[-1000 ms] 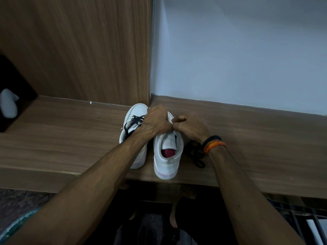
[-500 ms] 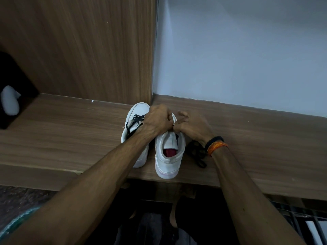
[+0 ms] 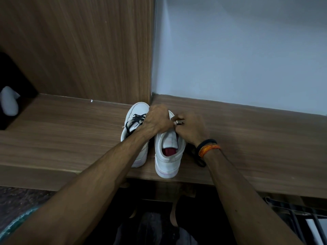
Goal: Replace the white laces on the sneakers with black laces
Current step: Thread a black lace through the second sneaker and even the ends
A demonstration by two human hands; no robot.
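Note:
Two white sneakers stand side by side on the wooden shelf (image 3: 70, 138), heels toward me. The left sneaker (image 3: 137, 110) has black laces threaded across its front. The right sneaker (image 3: 166, 156) shows its white tongue and red insole. My left hand (image 3: 157, 121) is curled over the front of the right sneaker and hides its eyelets. My right hand (image 3: 192, 129) pinches a black lace (image 3: 179, 123) at the shoe's right side. More black lace (image 3: 199, 160) trails on the shelf under my right wrist.
A wooden panel (image 3: 79, 50) and a pale wall (image 3: 238, 50) meet in a corner right behind the shoes. A white object (image 3: 9, 101) sits against a dark box at the far left. The shelf's front edge runs just below the heels.
My right hand has shifted slightly to the right and a short piece of black lace now shows between its fingers. The left hand stays on the right sneaker's front.

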